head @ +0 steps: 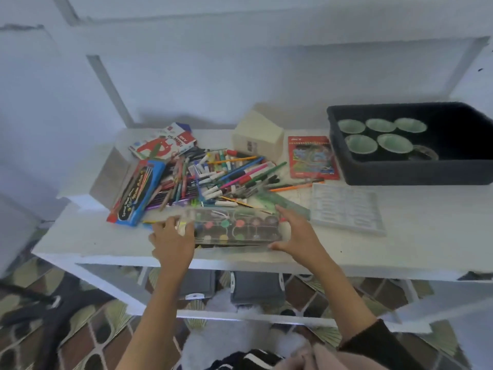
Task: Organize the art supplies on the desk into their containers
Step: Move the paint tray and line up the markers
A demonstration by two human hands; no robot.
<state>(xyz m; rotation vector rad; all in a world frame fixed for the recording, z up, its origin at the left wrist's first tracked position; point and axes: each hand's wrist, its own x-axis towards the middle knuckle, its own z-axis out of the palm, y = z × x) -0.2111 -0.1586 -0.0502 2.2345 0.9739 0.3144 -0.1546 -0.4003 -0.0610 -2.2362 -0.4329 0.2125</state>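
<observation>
A clear plastic watercolour paint box (234,227) with round colour pans lies near the front edge of the white desk (400,249). My left hand (172,240) grips its left end and my right hand (296,235) holds its right end. Behind it spreads a heap of markers, pens and pencils (213,177). A blue pencil box (138,193) lies at the heap's left, a red-and-white pastel box (162,142) behind it. A green ruler (282,202) sticks out beside my right hand.
A dark bin (416,172) at the back right holds several pale green cups (378,134). A clear plastic insert tray (346,208) lies in front of it, a red booklet (312,158) and a cream box (257,136) further back. Patterned floor below.
</observation>
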